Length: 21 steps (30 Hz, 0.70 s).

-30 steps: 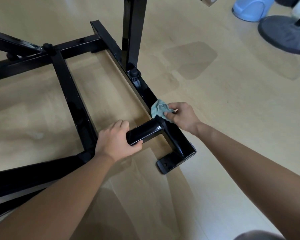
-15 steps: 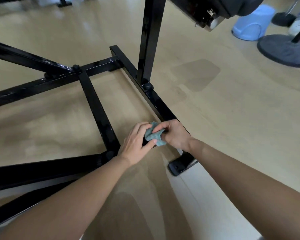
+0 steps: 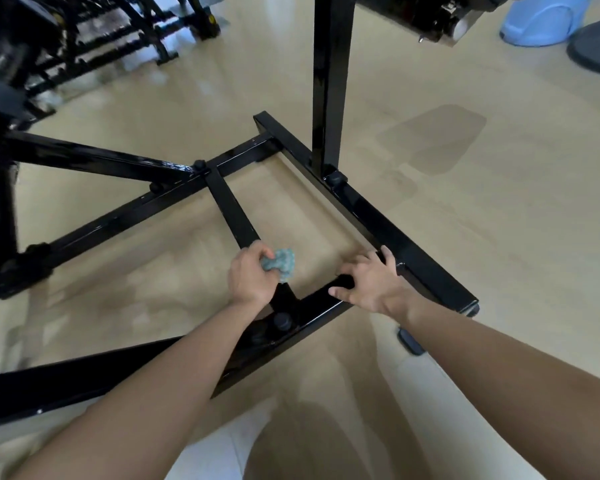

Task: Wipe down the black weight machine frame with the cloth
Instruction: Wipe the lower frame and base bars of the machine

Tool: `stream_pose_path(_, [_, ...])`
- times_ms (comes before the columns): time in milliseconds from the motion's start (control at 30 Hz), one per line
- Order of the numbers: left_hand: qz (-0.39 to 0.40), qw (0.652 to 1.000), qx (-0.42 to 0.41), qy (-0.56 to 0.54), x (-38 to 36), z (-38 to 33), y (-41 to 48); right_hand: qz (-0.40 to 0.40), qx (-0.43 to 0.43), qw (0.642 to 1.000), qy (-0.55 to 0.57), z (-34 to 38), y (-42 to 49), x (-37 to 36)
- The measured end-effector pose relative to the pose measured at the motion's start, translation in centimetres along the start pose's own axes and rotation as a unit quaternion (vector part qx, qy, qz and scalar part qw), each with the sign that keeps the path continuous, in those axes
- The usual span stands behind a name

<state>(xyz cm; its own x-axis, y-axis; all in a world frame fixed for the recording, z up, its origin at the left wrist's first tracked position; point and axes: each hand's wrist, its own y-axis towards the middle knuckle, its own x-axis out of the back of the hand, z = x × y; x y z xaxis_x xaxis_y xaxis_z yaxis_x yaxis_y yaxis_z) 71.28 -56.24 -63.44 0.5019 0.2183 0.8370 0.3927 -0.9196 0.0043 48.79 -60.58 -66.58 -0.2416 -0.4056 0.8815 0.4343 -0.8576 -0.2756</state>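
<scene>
The frame lies low on the floor in front of me, its black bars spreading left and far. My left hand grips the bunched cloth against the near end of the cross bar. My right hand holds nothing, fingers spread on the near bar by the right corner.

Every bar shines alike, so I cannot tell what is wiped. I judge I am partway, with the cross bar, the far bars and the post left.

The bolt knob at the joint just below the cloth will snag a stroke. More black equipment stands far left, a blue stool far right, both well apart from my hands.
</scene>
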Motion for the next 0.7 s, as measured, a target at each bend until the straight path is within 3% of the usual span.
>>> stream_pose_path(133, [0.057, 0.998, 0.022, 0.003, -0.5, 1.3, -0.2, -0.037, -0.012, 0.998, 0.051, 0.0, 0.8, -0.6])
stream_pose_path(333, [0.06, 0.997, -0.042, 0.024, -0.9, 3.1, 0.9, -0.073, -0.04, 0.991, 0.107, 0.3, 0.8, -1.4])
stream_pose_path(467, [0.034, 0.997, -0.056, 0.049, -1.1, 4.1, 3.2, -0.095, -0.072, 0.986, 0.119, 0.8, 1.0, -1.7])
stream_pose_path(700, [-0.009, 0.998, 0.002, 0.067, -0.5, 4.5, 10.4, -0.121, -0.101, 0.98, 0.124, 1.0, 1.9, -2.0])
